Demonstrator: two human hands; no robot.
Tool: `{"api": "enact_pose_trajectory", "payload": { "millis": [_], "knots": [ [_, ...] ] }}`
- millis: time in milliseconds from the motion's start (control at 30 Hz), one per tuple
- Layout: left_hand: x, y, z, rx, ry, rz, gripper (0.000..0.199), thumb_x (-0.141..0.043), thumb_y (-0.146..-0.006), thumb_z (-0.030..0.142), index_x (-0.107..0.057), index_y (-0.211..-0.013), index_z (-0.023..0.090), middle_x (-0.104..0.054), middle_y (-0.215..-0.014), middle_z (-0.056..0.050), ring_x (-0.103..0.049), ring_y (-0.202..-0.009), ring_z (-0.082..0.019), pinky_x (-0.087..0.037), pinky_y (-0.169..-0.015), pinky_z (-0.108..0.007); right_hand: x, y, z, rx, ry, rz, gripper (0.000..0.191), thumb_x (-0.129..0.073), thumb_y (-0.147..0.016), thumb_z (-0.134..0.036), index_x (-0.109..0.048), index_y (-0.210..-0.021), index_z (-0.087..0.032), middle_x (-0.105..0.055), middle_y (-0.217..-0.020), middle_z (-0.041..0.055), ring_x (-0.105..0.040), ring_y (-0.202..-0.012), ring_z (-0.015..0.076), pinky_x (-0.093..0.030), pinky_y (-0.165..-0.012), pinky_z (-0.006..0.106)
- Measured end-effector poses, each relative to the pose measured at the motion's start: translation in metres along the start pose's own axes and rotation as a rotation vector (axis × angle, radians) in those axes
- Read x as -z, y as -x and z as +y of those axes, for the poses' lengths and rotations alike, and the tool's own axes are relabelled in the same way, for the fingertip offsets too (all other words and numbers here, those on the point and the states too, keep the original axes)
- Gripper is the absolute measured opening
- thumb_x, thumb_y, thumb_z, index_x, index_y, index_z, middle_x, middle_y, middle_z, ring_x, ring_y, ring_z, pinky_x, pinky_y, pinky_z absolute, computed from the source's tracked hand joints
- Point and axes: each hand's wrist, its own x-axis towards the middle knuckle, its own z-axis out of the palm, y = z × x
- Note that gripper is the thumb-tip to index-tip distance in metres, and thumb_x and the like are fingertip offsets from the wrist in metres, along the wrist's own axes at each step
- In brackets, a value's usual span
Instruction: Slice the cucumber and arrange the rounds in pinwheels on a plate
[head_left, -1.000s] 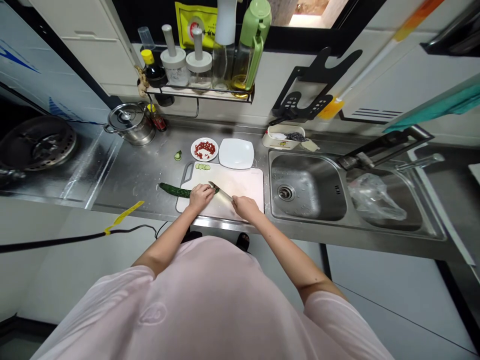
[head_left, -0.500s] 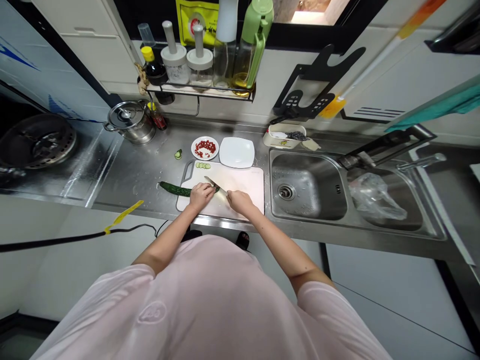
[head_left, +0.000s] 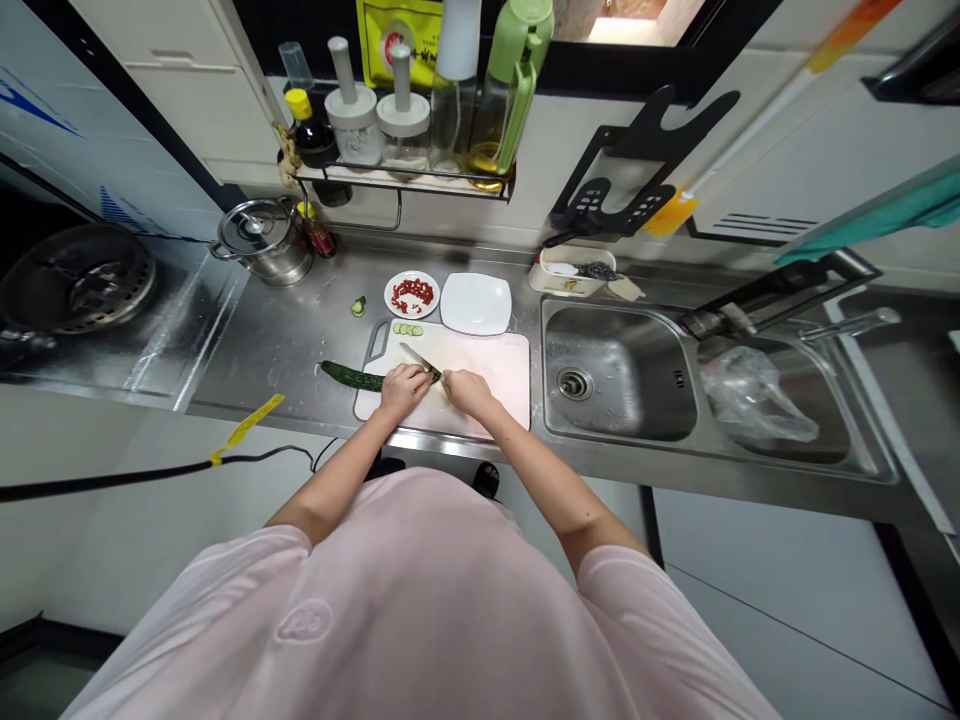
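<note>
Left hand [head_left: 403, 392] grips a long dark green cucumber [head_left: 349, 376] on a white plastic cutting board [head_left: 484, 385]; right hand [head_left: 466, 393] closed around a steel kitchen knife [head_left: 418, 360], blade against the cucumber.

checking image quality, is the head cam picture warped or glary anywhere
Head view: the wide lens bends the cabinets at the edges; streaky glare lies on the stainless counter left of the cutting board; the left hand, cucumber, right hand and knife look fairly sharp, no obvious blur.
</note>
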Motion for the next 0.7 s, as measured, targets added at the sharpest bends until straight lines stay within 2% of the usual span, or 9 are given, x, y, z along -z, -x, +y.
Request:
{"api": "enact_pose_trajectory", "payload": {
  "millis": [400,700],
  "knots": [
    [0.002,0.0,0.001,0.001,0.007,-0.007,0.025,-0.048,-0.092,0.034,-0.071,-0.096,0.027,-0.066,-0.097,-0.006,-0.053,-0.089,-0.019,-0.04,-0.078,-0.034,-0.015,0.034,0.022,-0.032,0.035,-0.03,0.034,-0.032,-0.098,-0.031,-0.058,-0.115,-0.017,-0.067,-0.104,0.0134,-0.063,-0.099,0.0227,-0.043,-0.08,0.029],
    [0.002,-0.001,0.001,0.008,0.015,-0.007,0.025,-0.048,-0.092,0.034,-0.071,-0.096,0.026,-0.066,-0.098,-0.006,-0.053,-0.088,-0.019,-0.04,-0.078,-0.033,-0.01,0.017,0.012,-0.018,0.024,-0.005,0.034,-0.032,-0.098,-0.03,-0.059,-0.114,-0.018,-0.067,-0.106,0.0128,-0.063,-0.1,0.022,-0.043,-0.081,0.028]
  ]
}}
